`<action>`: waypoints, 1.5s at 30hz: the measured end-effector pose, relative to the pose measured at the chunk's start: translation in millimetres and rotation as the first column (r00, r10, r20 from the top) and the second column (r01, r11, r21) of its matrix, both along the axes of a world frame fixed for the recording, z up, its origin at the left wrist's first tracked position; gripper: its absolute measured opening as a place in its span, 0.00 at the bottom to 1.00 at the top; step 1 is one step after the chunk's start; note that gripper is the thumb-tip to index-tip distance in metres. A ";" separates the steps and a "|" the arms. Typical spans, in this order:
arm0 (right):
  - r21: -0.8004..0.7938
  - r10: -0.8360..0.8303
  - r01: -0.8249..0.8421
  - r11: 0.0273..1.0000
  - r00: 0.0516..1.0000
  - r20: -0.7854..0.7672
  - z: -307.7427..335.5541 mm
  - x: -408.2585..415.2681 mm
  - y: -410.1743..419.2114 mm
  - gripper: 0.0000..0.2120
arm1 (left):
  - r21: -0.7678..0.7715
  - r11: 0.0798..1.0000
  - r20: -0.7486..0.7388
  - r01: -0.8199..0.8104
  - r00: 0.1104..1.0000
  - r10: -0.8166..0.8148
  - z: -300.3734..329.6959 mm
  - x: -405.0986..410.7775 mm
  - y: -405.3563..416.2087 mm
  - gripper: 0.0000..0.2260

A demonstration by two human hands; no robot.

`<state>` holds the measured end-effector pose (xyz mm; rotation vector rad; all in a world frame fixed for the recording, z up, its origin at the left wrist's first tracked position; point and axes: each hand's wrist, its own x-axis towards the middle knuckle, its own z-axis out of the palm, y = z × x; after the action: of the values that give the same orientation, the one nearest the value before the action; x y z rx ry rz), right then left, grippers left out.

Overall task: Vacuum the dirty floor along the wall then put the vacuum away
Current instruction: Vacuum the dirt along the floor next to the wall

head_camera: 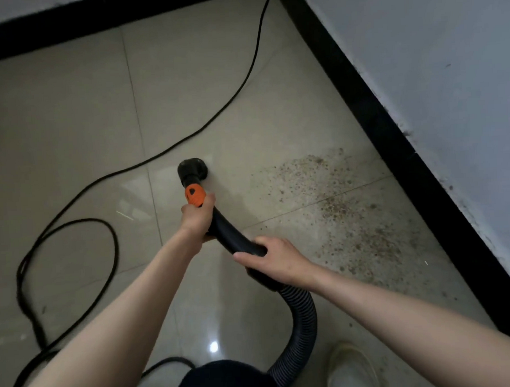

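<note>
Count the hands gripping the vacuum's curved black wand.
2. The left hand grips the curved black wand just below its orange collar; the right hand grips lower, above the ribbed hose.

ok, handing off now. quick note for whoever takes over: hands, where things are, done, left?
Left hand grips the vacuum wand just below its orange collar. Right hand holds the black handle bend further back.
Nozzle sits on clean tile, left of the dirt patch by the black baseboard.
Done: nothing visibly cleared.
Left: sweep the nozzle right over the dirt, then put the vacuum away; mind the cord.
</note>
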<state>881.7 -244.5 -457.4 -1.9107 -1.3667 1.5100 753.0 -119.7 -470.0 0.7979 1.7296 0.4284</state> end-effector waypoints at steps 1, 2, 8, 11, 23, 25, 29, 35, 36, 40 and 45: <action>-0.022 -0.035 0.034 0.999 0.999 -0.025 4.3 4.4 -6.3 0.20 | -0.011 1.000 0.019 0.002 1.000 -0.002 0.7 3.3 -4.0 0.26; -0.041 -0.066 0.065 0.997 0.997 -0.032 7.9 10.3 -13.4 0.21 | -0.022 1.000 0.038 0.020 0.999 -0.019 2.0 9.6 -8.4 0.26; -0.020 -0.121 0.124 0.992 0.985 0.124 19.1 44.9 -61.3 0.13 | -0.076 0.970 0.123 0.229 0.968 -0.219 12.8 75.4 -43.5 0.25; 0.007 -0.211 0.213 0.977 0.967 0.145 19.6 54.7 -74.4 0.13 | -0.080 0.956 0.149 0.282 0.952 -0.268 15.5 97.6 -51.4 0.26; 0.109 -0.024 0.005 0.994 0.985 0.173 -4.4 27.3 -57.4 0.14 | 0.001 1.000 0.089 -0.024 0.996 0.024 -21.9 25.8 -52.9 0.27; 0.125 -0.041 0.016 0.992 0.978 0.204 -11.7 29.9 -74.3 0.14 | 0.014 1.000 0.080 -0.007 0.997 0.006 -24.0 32.2 -66.7 0.27; 0.189 -0.174 0.128 0.973 0.952 0.252 -18.8 46.3 -111.9 0.16 | 0.039 0.993 0.086 0.113 0.990 -0.116 -20.6 71.4 -89.5 0.27; 0.229 -0.347 0.300 0.926 0.916 0.203 -27.5 61.0 -137.4 0.18 | 0.058 0.977 0.112 0.207 0.971 -0.213 -18.8 103.2 -106.7 0.27; 0.232 -0.332 0.284 0.931 0.920 0.207 -25.5 58.2 -136.8 0.18 | 0.057 0.978 0.108 0.201 0.973 -0.206 -19.5 97.5 -106.8 0.27; 0.217 -0.198 0.147 0.965 0.951 0.238 -17.9 35.6 -116.4 0.18 | 0.046 0.996 0.099 0.081 0.991 -0.085 -18.6 54.5 -96.1 0.26; 0.224 -0.056 0.000 0.975 0.968 0.244 -8.9 -10.8 -75.1 0.22 | 0.061 0.990 0.082 -0.130 0.989 0.125 -13.9 -14.3 -64.4 0.23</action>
<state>870.9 -319.7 -466.2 -2.0150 -1.5332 1.0775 738.7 -184.1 -483.9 0.7106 1.7061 0.5984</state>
